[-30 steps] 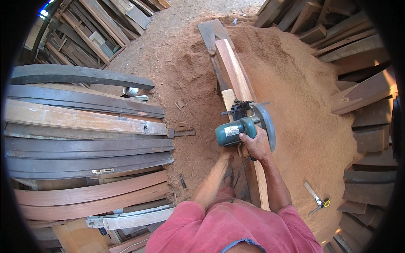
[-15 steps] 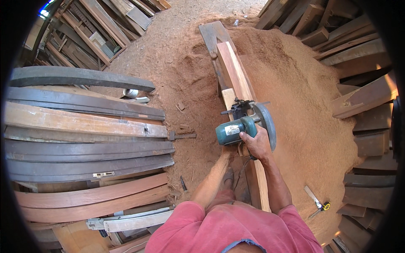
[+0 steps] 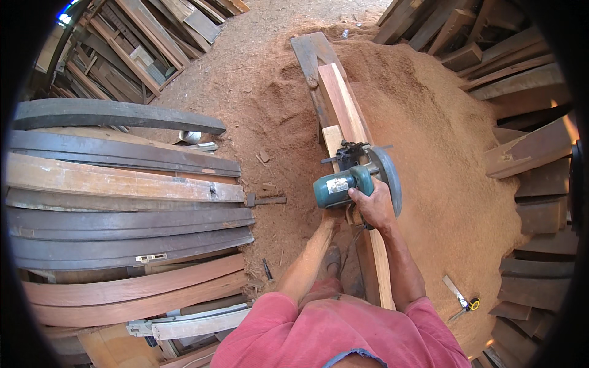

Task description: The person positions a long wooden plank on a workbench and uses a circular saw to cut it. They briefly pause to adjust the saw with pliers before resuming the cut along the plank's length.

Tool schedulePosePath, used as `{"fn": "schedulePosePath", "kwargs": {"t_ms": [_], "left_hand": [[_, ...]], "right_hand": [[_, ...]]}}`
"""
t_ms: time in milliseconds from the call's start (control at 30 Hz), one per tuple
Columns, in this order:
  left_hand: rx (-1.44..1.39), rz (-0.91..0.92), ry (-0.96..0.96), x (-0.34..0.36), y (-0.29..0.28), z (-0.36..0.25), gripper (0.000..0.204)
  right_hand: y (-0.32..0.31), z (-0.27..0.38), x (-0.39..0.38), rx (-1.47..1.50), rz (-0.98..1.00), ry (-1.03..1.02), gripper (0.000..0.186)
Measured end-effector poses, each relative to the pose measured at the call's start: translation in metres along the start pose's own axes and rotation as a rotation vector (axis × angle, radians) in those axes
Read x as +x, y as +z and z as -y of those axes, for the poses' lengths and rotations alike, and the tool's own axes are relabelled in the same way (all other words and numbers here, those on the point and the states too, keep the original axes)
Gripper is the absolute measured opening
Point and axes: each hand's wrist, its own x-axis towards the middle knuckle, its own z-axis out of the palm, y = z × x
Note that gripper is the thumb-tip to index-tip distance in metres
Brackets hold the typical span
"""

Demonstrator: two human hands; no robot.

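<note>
My right hand [image 3: 375, 207] is closed round the rear handle of a green circular saw [image 3: 337, 190] with a rounded grey blade guard. The saw rests on a long reddish timber [image 3: 341, 101], which runs away from me along a worn wooden support [image 3: 304, 51]. Just under the saw's motor, my left hand [image 3: 334, 215] is near the timber's left side; the motor hides its fingers. A pale wood strip [image 3: 332, 141] sticks out beyond the saw on the left. The blade cannot be seen under the guard.
Curved boards [image 3: 123, 224] lie stacked on the left, and more timber [image 3: 531, 147] is piled on the right. Sawdust [image 3: 442, 165] covers the ground. A hammer [image 3: 267, 200] lies at left, a yellow-black tape measure [image 3: 473, 303] at lower right.
The view has shifted very slightly. My right hand keeps its hold on the saw, and the saw shows hardly any movement along the timber.
</note>
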Motion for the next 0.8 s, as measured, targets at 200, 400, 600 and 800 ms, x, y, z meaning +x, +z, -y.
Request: {"fn": "schedulePosePath", "kwargs": {"t_ms": [200,400,600,800], "left_hand": [[-0.025,0.008,-0.046,0.009,0.002,-0.018,0.019],[-0.141,0.016,0.160,0.050,-0.015,0.022,0.029],[0.048,0.073,0.100,0.066,-0.022,0.022,0.031],[-0.162,0.065,0.021,0.069,-0.017,0.005,0.033]], "right_hand": [[-0.001,0.002,0.016,-0.021,-0.008,-0.015,0.030],[0.005,0.008,0.029,-0.016,-0.001,-0.031,0.031],[0.004,0.006,0.043,0.001,-0.010,-0.074,0.032],[0.003,0.008,0.051,-0.030,-0.030,-0.038,0.030]]}}
